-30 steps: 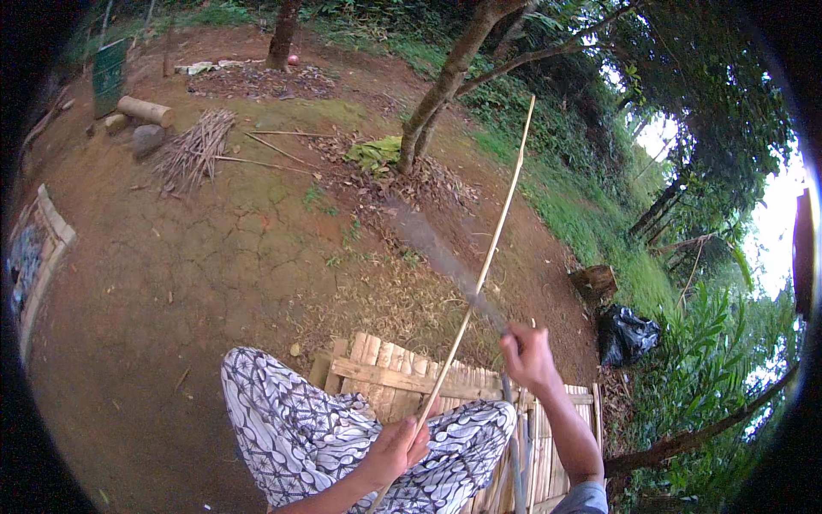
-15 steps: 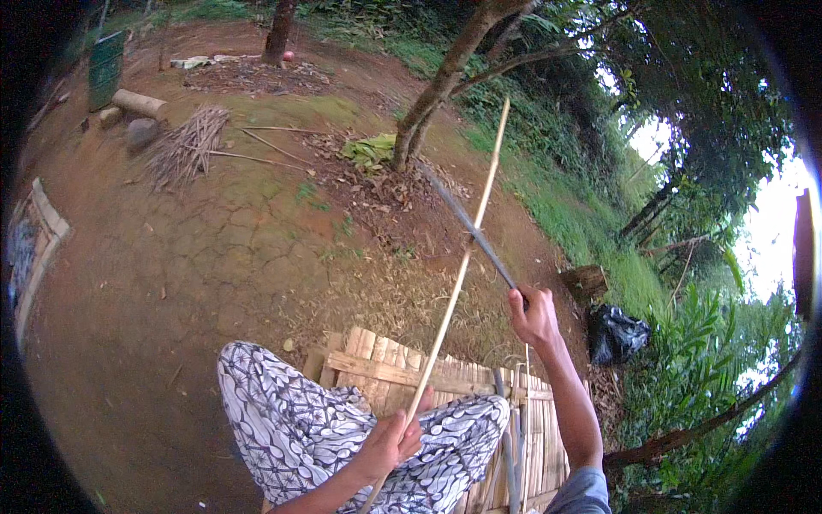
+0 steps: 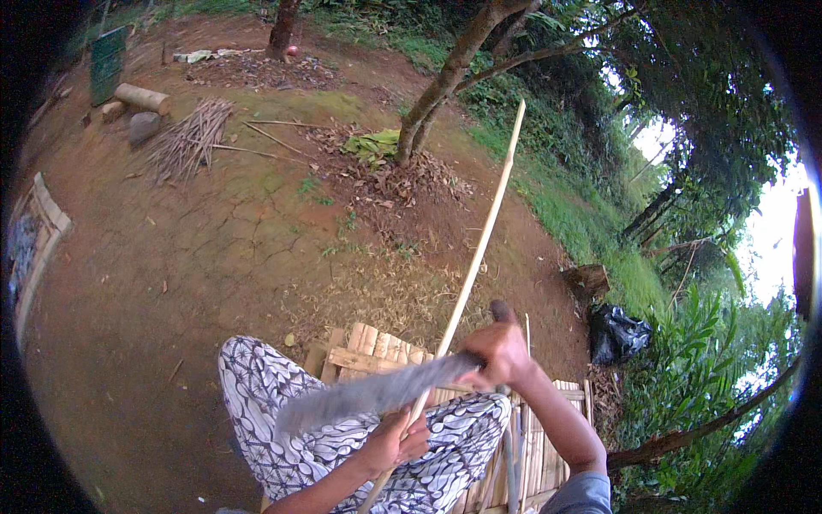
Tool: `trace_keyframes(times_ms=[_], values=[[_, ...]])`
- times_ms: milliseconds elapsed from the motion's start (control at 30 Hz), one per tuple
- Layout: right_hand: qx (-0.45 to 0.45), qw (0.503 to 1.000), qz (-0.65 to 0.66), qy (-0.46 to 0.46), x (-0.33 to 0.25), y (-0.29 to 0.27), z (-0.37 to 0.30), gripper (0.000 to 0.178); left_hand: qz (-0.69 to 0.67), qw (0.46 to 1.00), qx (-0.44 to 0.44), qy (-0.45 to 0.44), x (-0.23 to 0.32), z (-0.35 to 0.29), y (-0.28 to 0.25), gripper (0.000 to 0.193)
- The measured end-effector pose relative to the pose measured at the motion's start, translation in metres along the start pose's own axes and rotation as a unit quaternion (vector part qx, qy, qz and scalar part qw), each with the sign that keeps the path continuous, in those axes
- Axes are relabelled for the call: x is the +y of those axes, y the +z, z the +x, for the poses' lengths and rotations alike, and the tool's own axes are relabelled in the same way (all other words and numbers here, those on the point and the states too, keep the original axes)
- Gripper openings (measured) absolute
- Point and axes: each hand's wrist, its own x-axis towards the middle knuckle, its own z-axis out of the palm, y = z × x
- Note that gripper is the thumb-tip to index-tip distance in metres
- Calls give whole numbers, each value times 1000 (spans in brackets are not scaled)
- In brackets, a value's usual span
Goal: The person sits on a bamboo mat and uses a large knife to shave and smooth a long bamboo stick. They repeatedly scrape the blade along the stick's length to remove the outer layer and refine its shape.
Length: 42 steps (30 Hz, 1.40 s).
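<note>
1. Head view: left hand [image 3: 401, 444], fingers wrapped round the lower part of a pale pole; held low over the lap, presumably so that the long shaft projects clear of the body
2. Pale pole [image 3: 477, 257]: long, slender, slanting from the lower edge of the view up and to the right; one end reaches well out beyond the bench, an angle that seems to leave most of its length open to the other hand
3. Right hand [image 3: 497, 351]: fist closed on the handle of a large knife, set to the right of the pole; a dark end, probably the butt, shows above the fist
4. Large knife [image 3: 368, 397]: broad grey blade, blurred, pointing left across the pole's line just above the left hand; whether it touches the pole cannot be told
5. Patterned trousers [image 3: 254, 390]: knees bent and spread, apparently giving the left forearm a steady place between them
6. Bamboo bench [image 3: 545, 428]: slatted, beneath the legs; a slender grey strip [image 3: 511, 458] lies beside the right knee, perhaps for easy reach
7. Outlying items: stick bundle [image 3: 193, 141] on bare earth; black bag [image 3: 618, 334] near a stump [image 3: 586, 281], both well apart from the hands
</note>
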Motion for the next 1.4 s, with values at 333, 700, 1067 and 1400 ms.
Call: trace_keyframes(times_ms=[333, 700, 1067, 1400], values=[[-22, 980, 57, 191, -13, -4, -3, 48, 0, 1000, -14, 18, 5, -3, -8, 43], [10, 980, 78, 185, 38, 7, -8, 38, -19, 999, -33, 9, 5, -9, -9, 46], [-9, 985, 108, 136, -14, 19, -17, 49, -20, 1000, -21, 2, 2, -5, -15, 45], [-80, 996, -7, 25, -65, -23, -5, 57, 577, 757, 106, 288, -4, -3, -9, 29]])
